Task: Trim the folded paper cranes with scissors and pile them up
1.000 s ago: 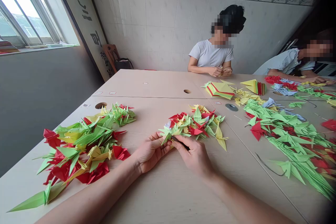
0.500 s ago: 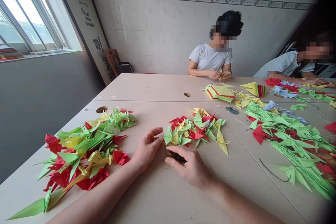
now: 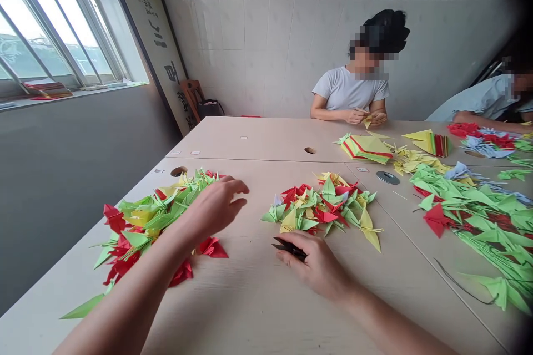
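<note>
My left hand (image 3: 216, 205) hangs over the right edge of a heap of folded paper cranes (image 3: 141, 219) in green, red and yellow. Its fingers are apart and hold nothing I can see. In my right hand (image 3: 314, 263) are black thread snips (image 3: 289, 248), their two pointed blades spread and facing left. Just beyond that hand lies a smaller pile of paper cranes (image 3: 328, 202) in the same colours, with a pale one at its left. My left forearm hides part of the left heap.
Long strings of green and red cranes (image 3: 470, 199) cover the right side, near a loose dark cord (image 3: 462, 285). Stacked paper sheets (image 3: 366, 148) lie at the back. Across the table (image 3: 250, 299), a person (image 3: 352, 91) folds yellow paper; another person sits at far right.
My left hand has moved left and away from the small pile, to the left heap. A green crane now lies at the small pile's left edge. The view has shifted left.
</note>
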Demonstrator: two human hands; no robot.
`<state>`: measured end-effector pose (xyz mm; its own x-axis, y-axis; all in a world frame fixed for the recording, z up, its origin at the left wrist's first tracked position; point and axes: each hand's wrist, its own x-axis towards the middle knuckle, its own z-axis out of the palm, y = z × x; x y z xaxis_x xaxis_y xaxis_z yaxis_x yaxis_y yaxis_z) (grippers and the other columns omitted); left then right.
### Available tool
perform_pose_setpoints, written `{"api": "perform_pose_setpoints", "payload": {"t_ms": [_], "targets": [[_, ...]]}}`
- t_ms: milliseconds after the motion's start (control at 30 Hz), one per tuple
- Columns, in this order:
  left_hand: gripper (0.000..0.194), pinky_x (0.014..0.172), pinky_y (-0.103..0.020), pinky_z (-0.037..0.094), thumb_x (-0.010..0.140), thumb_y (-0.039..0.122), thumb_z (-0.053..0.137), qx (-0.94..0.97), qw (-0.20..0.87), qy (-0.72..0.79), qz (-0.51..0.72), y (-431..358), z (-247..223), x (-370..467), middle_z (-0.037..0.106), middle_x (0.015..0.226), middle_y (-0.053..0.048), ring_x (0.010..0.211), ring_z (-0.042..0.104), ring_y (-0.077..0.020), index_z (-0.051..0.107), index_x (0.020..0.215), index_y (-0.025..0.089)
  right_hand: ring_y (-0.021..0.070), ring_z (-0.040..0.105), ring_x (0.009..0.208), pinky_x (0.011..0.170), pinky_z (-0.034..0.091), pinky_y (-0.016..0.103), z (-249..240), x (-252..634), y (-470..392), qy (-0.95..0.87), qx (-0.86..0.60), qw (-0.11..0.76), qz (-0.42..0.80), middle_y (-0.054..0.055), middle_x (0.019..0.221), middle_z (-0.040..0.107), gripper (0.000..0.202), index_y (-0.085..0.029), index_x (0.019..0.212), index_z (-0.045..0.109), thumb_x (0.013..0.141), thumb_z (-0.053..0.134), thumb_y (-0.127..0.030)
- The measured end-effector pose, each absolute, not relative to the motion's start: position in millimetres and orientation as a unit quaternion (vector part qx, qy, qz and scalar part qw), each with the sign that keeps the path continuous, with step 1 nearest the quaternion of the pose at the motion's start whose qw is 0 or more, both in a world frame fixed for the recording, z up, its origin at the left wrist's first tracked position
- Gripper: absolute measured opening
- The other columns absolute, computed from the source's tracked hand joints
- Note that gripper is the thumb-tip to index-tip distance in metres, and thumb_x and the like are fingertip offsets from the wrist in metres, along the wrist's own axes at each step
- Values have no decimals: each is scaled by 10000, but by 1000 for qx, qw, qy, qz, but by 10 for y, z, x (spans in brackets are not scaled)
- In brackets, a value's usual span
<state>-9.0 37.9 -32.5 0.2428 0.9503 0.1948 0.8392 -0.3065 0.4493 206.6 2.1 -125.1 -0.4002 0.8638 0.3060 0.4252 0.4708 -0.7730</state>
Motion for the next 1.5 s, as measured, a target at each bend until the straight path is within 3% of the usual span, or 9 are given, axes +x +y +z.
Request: {"api": "perform_pose_setpoints", "payload": {"t_ms": [133, 300, 433, 633, 733, 933, 1067, 1267, 1500], "targets": [[175, 689, -308, 407, 692, 246, 532, 744, 18, 665, 62, 468, -176, -516, 649, 762, -81, 804, 564, -242, 669, 787, 193, 186, 622, 869, 773, 510, 304, -1264, 2078, 15, -784, -412, 350, 307, 59, 968, 663, 253, -187, 1041, 628, 809, 575, -273], [84, 707, -370, 392, 597, 219, 578, 724, -4, 688, -52, 547, -395, -630, 636, 691, -128, 876, 527, -318, 644, 598, 168, 193, 626, 871, 770, 512, 305, -1263, 2085, 21, -786, -404, 357, 303, 62, 961, 670, 256, -182, 1035, 633, 795, 590, -261], [114, 701, -408, 371, 593, 165, 533, 737, 4, 671, -87, 584, -470, -626, 621, 656, -134, 821, 523, -319, 611, 510, 169, 189, 626, 875, 783, 508, 307, -1250, 2084, 25, -788, -401, 359, 300, 58, 960, 674, 259, -182, 1036, 633, 788, 598, -246], [184, 658, -315, 370, 719, 338, 529, 779, 107, 605, 124, 491, -263, -408, 638, 736, -73, 735, 533, -225, 650, 687, 202, 191, 627, 885, 782, 511, 309, -1257, 2091, 21, -786, -398, 367, 297, 60, 983, 674, 260, -189, 1043, 632, 793, 592, -250], [235, 554, -261, 360, 752, 398, 510, 737, 272, 574, 231, 418, -312, -141, 619, 670, -31, 571, 503, -143, 603, 726, 184, 191, 630, 882, 779, 512, 311, -1258, 2085, 15, -784, -395, 374, 299, 61, 987, 675, 259, -187, 1041, 632, 797, 588, -261], [226, 572, -236, 400, 715, 304, 579, 506, 592, 507, 370, 367, -795, 253, 594, 711, -22, 583, 524, -101, 520, 874, 155, 181, 634, 822, 733, 515, 297, -1209, 2062, 11, -755, -412, 433, 269, 62, 935, 686, 229, -177, 1013, 632, 800, 580, -240], [397, 518, -221, 370, 709, 227, 572, 479, 602, 506, 390, 323, -895, 319, 600, 671, 14, 492, 473, -76, 430, 1079, 204, 172, 630, 785, 715, 511, 289, -1187, 2058, 19, -756, -403, 458, 236, 51, 892, 686, 208, -180, 1001, 634, 815, 561, -240], [239, 535, -226, 359, 733, 358, 581, 520, 605, 477, 369, 282, -888, 386, 619, 644, -26, 557, 515, -98, 561, 816, 135, 175, 631, 820, 749, 507, 302, -1191, 2068, 28, -770, -396, 455, 209, 62, 917, 686, 218, -184, 1024, 637, 842, 526, -228], [268, 574, -234, 375, 715, 370, 614, 514, 592, 491, 379, 311, -931, 379, 636, 698, -24, 574, 504, -92, 610, 835, 130, 184, 637, 787, 722, 507, 305, -1212, 2094, 49, -789, -410, 430, 157, 64, 890, 691, 232, -202, 1027, 651, 856, 505, -261]]}}
